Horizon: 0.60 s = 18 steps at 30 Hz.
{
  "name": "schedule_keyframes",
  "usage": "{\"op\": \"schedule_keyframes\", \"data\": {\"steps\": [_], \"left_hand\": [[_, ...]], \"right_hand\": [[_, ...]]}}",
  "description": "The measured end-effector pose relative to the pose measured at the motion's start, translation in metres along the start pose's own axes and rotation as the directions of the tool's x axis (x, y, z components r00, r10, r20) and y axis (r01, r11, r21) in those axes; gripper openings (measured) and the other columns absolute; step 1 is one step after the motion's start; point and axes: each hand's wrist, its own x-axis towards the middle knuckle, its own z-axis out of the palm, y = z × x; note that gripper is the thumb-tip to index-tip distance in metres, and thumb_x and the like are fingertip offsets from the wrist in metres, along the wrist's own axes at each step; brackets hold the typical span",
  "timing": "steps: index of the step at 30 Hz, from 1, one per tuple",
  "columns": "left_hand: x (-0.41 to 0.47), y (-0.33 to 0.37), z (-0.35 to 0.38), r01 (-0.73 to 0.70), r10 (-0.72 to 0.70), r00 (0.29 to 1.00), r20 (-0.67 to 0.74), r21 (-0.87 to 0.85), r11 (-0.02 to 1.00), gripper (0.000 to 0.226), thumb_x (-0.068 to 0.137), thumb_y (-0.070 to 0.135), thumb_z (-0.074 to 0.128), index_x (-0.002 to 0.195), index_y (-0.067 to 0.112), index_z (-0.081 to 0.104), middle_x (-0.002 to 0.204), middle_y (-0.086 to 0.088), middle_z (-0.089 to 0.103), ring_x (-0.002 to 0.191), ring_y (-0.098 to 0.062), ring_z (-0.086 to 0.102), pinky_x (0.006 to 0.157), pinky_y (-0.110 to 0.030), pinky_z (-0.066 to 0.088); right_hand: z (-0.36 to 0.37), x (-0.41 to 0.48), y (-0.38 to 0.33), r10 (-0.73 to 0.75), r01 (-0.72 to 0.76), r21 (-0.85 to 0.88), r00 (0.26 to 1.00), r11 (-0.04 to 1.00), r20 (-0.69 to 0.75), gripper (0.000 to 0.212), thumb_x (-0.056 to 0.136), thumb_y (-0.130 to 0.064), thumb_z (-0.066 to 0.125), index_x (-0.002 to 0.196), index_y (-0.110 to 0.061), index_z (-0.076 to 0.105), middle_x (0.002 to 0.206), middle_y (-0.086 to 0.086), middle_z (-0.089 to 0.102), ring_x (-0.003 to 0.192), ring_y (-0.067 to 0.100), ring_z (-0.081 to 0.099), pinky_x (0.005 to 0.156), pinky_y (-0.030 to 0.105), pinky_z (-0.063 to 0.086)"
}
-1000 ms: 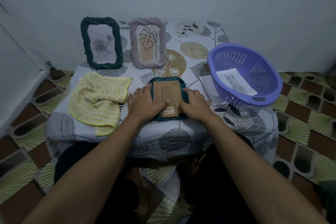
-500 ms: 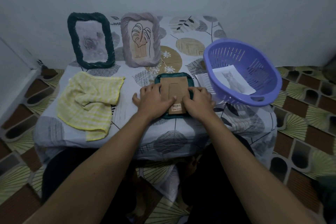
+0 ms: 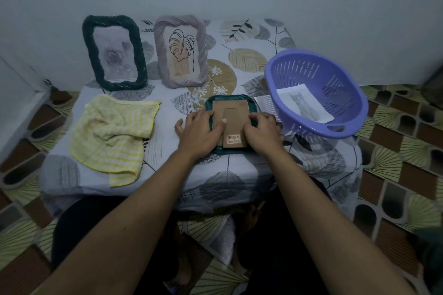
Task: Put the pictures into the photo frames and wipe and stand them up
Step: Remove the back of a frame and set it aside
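Still both hands (image 3: 199, 134) (image 3: 261, 133) on frame (image 3: 236, 112)

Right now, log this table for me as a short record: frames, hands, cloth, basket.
standing frames: dark green frame and grey frame, upright at the back, both with pictures
flat frame: teal frame, face down, brown backing up
left hand: on its left edge, thumb on backing
right hand: fingers curled on its right edge
cloth: yellow cloth, crumpled, left
basket: purple basket, right, cat picture inside

Both bare forearms reach forward, converging. Left hand (image 3: 199, 135) and right hand (image 3: 261, 133) lie palm-down — fingers curled over opposite edges of the teal frame (image 3: 227, 97), left thumb stretched inward.
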Motion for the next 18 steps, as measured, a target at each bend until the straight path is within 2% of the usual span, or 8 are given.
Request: {"op": "schedule_keyframes", "data": {"steps": [4, 10, 13, 15, 18], "left_hand": [[-0.001, 0.002, -0.003, 0.003, -0.003, 1.000, 0.024, -0.003, 1.000, 0.055, 0.098, 0.061, 0.037, 0.139, 0.026, 0.047, 0.149, 0.002, 0.045, 0.142, -0.018, 0.026, 0.116, -0.051, 0.007], [-0.001, 0.002, -0.006, -0.002, 0.003, 0.998, 0.056, -0.029, 1.000, 0.057, 0.098, 0.063, 0.029, 0.138, 0.026, 0.047, 0.149, 0.001, 0.045, 0.143, -0.018, 0.025, 0.117, -0.052, 0.005], [-0.001, 0.002, -0.007, -0.002, 0.004, 0.998, 0.062, -0.040, 0.999, 0.053, 0.101, 0.060, 0.030, 0.138, 0.027, 0.048, 0.149, 0.001, 0.045, 0.144, -0.018, 0.024, 0.117, -0.052, 0.004], [-0.001, 0.002, -0.007, -0.007, 0.010, 0.998, 0.064, -0.051, 0.999, 0.051, 0.101, 0.058, 0.030, 0.137, 0.027, 0.048, 0.149, 0.002, 0.045, 0.144, -0.018, 0.024, 0.117, -0.052, 0.003], [0.000, 0.001, -0.006, -0.005, 0.009, 0.998, 0.068, -0.057, 0.998, 0.050, 0.101, 0.058, 0.029, 0.136, 0.028, 0.049, 0.149, 0.003, 0.046, 0.145, -0.017, 0.024, 0.118, -0.052, 0.003]], "right_hand": [[-0.002, -0.001, -0.004, -0.024, 0.029, 0.068, 0.997, 0.997, -0.078, 0.038, 0.093, -0.027, 0.051, 0.130, -0.024, 0.057, 0.148, 0.001, 0.039, 0.136, 0.029, 0.029, 0.109, 0.044, 0.023], [-0.003, -0.002, -0.009, -0.102, 0.121, 0.097, 0.978, 0.988, -0.184, 0.038, 0.090, -0.029, 0.059, 0.128, -0.031, 0.059, 0.136, 0.001, 0.049, 0.130, 0.027, 0.042, 0.110, 0.048, 0.029], [-0.003, -0.001, -0.013, -0.128, 0.153, 0.123, 0.974, 0.981, -0.189, 0.034, 0.091, -0.029, 0.060, 0.125, -0.028, 0.061, 0.119, -0.007, 0.060, 0.118, 0.020, 0.054, 0.106, 0.045, 0.033], [-0.004, 0.001, -0.014, -0.118, 0.144, 0.126, 0.975, 0.982, -0.188, 0.032, 0.091, -0.029, 0.060, 0.123, -0.027, 0.062, 0.112, -0.010, 0.062, 0.114, 0.018, 0.056, 0.103, 0.043, 0.033], [-0.003, 0.004, -0.014, -0.097, 0.111, 0.064, 0.978, 0.992, -0.184, 0.035, 0.089, -0.029, 0.060, 0.124, -0.028, 0.060, 0.118, -0.007, 0.064, 0.118, 0.022, 0.052, 0.099, 0.042, 0.032]]}}
